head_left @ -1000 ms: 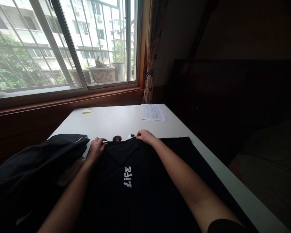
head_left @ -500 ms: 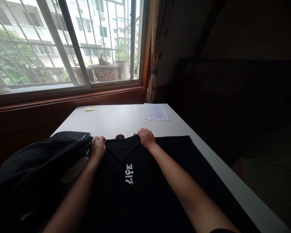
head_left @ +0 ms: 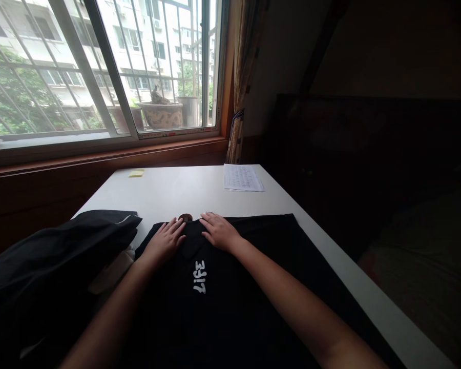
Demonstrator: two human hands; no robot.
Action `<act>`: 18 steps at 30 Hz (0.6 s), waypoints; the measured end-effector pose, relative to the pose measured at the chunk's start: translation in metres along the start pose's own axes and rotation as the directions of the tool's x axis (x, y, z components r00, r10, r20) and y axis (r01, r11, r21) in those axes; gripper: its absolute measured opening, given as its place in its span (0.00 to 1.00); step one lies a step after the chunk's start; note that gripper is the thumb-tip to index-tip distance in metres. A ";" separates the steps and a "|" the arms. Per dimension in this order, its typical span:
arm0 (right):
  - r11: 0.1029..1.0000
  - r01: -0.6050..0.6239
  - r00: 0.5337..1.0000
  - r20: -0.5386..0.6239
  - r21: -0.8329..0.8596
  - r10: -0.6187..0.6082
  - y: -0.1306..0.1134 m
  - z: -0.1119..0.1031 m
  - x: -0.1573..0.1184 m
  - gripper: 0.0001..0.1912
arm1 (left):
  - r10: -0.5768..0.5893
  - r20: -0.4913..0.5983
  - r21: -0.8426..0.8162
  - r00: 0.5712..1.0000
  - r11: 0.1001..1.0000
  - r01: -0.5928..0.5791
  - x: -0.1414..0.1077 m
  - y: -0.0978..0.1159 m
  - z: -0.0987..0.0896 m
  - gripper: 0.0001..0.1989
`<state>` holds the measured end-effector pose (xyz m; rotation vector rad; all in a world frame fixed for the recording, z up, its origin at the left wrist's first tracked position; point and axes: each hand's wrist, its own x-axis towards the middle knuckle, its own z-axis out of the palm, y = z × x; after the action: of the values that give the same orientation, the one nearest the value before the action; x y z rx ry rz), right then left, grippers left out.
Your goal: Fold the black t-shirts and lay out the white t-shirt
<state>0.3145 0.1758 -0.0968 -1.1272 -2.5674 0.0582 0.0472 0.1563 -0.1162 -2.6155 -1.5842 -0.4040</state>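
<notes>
A black garment with white lettering, which looks like a shirt, lies spread over the near part of the white table. Near its far edge, left of the lettering, my left hand rests flat with the fingers stretched out. My right hand lies palm down on the same far edge, fingers extended, a short way to the right. Between and just beyond the fingertips shows a small round brown object, partly covered by the cloth. Neither hand grips the fabric.
Another dark garment is heaped at the left, with a pale cloth-like piece beside it. Written paper sheets and a yellow sticky note lie at the table's far side. A barred window and a tied curtain stand behind.
Both hands have let go of the shirt's far edge and now lie flat on it. They are closer together, and the collar-like fold looks flatter. The view has shifted slightly.
</notes>
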 end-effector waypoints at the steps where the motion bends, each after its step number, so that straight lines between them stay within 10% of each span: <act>1: 1.000 -0.016 0.999 0.039 -0.002 0.016 0.001 0.001 -0.002 0.27 | -0.024 0.024 0.005 0.999 1.000 0.024 -0.002 0.000 0.004 0.26; 18: 0.981 -0.194 0.962 0.203 0.028 0.184 0.014 -0.003 -0.034 0.33 | -0.224 0.099 0.071 0.969 0.973 0.218 -0.023 -0.017 0.008 0.31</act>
<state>0.3470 0.1610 -0.1056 -1.4106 -2.6033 0.2906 0.0240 0.1454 -0.1316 -2.4629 -1.8997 -0.2265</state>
